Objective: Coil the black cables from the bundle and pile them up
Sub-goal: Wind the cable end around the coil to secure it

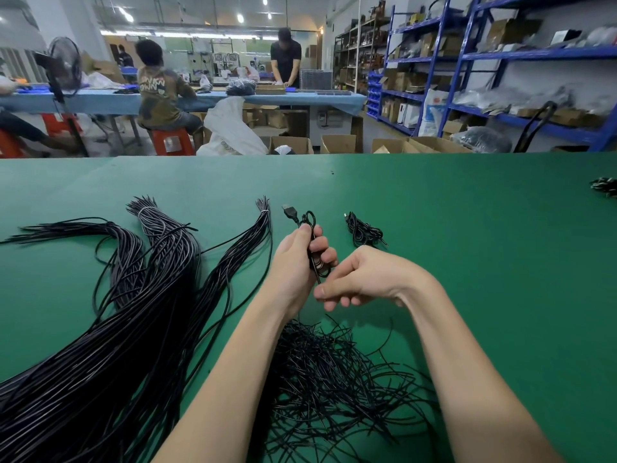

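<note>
While left hand point(293, 262) fingers point(320, 243) grip coiled cable point(315, 259), right hand point(364, 279) pinches it.

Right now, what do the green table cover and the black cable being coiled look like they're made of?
Green table cover: matte fabric or felt-like mat, judging by its dull, glare-free surface. Black cable gripped in the left hand: probably rubber or plastic sheathing, smooth and slightly glossy.

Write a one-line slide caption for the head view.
Left hand grips a coiled black cable while the right hand pinches its end, bundles lying alongside on the green table.
</note>
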